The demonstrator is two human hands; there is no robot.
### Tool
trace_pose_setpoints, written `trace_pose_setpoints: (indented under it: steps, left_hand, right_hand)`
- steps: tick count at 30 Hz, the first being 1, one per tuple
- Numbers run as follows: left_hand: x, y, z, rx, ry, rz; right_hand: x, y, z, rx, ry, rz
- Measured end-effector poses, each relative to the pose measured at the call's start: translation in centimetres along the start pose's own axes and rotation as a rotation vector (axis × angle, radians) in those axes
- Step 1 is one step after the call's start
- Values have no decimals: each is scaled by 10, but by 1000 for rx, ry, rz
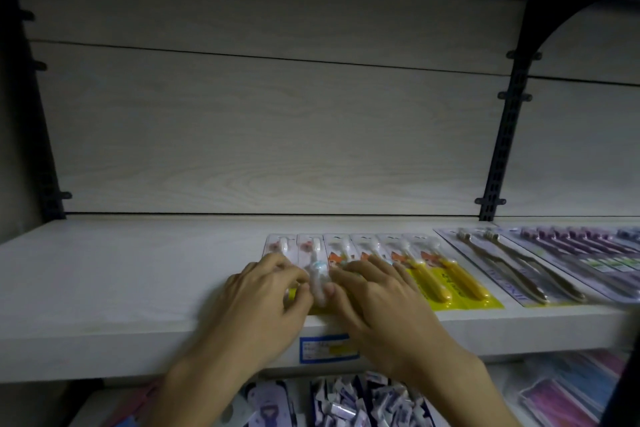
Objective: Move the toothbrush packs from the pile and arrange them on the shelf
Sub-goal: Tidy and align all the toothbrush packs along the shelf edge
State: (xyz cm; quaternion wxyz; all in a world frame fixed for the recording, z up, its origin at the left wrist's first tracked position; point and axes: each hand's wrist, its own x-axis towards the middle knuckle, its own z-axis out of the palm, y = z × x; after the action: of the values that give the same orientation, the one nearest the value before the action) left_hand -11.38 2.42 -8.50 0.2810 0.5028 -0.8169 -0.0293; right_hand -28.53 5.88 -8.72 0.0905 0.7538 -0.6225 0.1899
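A row of several children's toothbrush packs (446, 274) with yellow cards lies flat on the white shelf (138, 270), side by side. Both hands are on the left end of that row. My left hand (263, 291) rests on the leftmost pack, fingers curled at its edge. My right hand (374, 291) lies over the neighbouring packs, its thumb touching the pack with a pale brush (317, 274) between the two hands. Whether either hand grips a pack is unclear in the blur. No pile shows.
Larger toothbrush packs in grey and purple (554, 263) lie to the right on the same shelf. A blue price label (327, 348) sits on the shelf's front edge. Below, a lower shelf holds small packaged goods (363, 402). Black uprights frame the wooden back panel.
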Motion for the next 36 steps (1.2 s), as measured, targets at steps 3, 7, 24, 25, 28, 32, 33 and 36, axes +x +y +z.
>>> trace_pose_setpoints:
  steps: [3, 7, 24, 25, 28, 32, 33, 36]
  left_hand:
    - [2, 8, 2, 39, -4, 15]
    - [6, 17, 5, 50, 38, 1]
    - [5, 33, 13, 51, -131, 65]
    - [5, 33, 13, 56, -124, 71]
    - [3, 33, 12, 52, -120, 74]
    - [6, 33, 10, 51, -114, 61]
    - [7, 34, 9, 59, -101, 57]
    - [10, 37, 8, 94, -58, 66]
  right_hand:
    - [-3, 8, -3, 26, -22, -11]
    - [-7, 18, -10, 26, -4, 26]
    - [-11, 42, -8, -6, -110, 134]
    - [-12, 42, -7, -7, -106, 130]
    - [-13, 42, -8, -9, -102, 123]
    - [-13, 39, -13, 14, -126, 143]
    - [-14, 39, -15, 29, -128, 147]
    - [-15, 44, -19, 51, -109, 163]
